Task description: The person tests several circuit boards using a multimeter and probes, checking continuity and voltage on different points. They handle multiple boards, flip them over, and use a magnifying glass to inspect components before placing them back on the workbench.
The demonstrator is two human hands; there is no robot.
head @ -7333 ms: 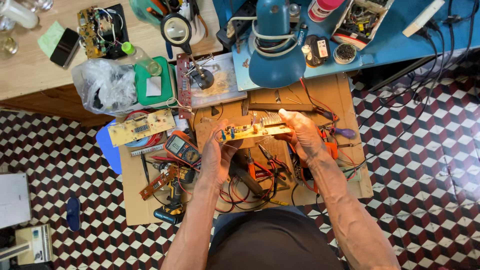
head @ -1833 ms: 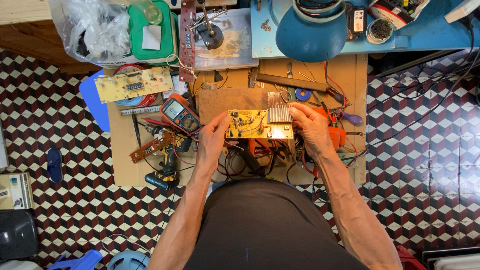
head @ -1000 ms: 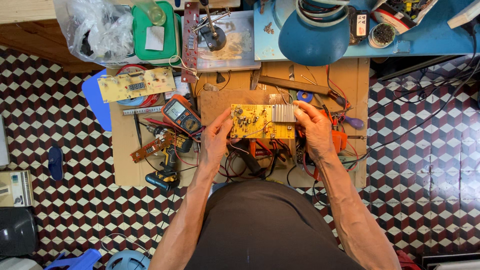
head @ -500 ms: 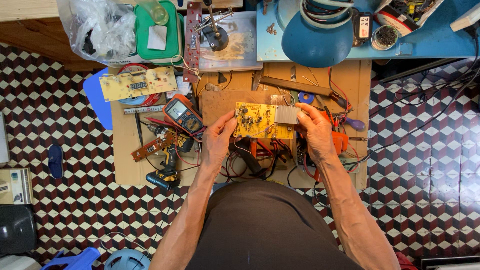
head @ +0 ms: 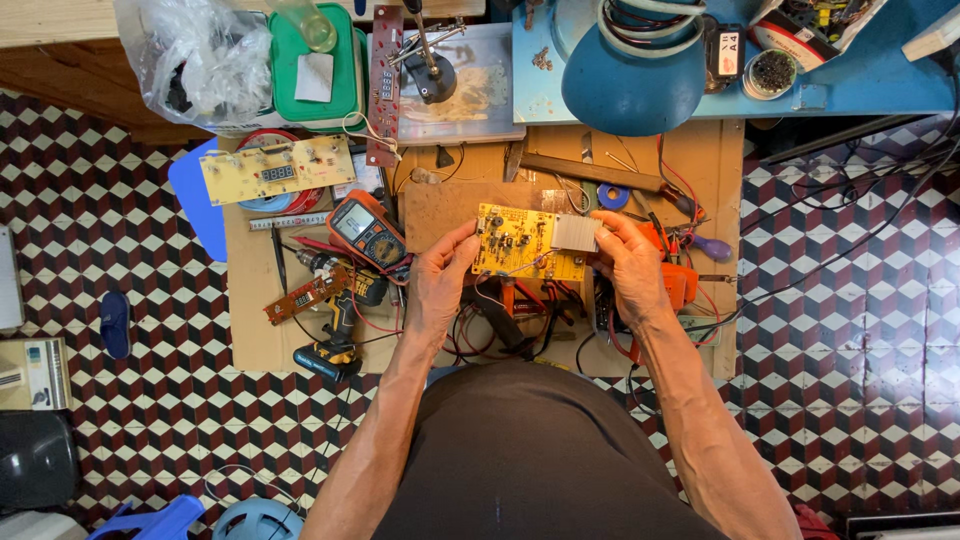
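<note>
I hold a yellow circuit board [head: 520, 243] flat between both hands, its component side up, with a ribbed metal heat sink [head: 575, 233] at its right end. My left hand [head: 441, 281] grips the board's left edge. My right hand [head: 630, 268] grips the right edge beside the heat sink. The board hovers over a low wooden work board [head: 440, 205] strewn with red and black wires [head: 505, 325].
An orange multimeter [head: 368, 230], a cordless drill [head: 335, 335] and a long beige circuit board [head: 277, 170] lie to the left. A blue lamp shade [head: 630, 75], a green lidded box [head: 320, 65] and a plastic bag [head: 195, 60] stand behind. Checkered tile floor surrounds the boards.
Earlier the board was held edge-on; I have since turned it flat, component side up, and drawn it slightly closer. Both hands keep their grip.
</note>
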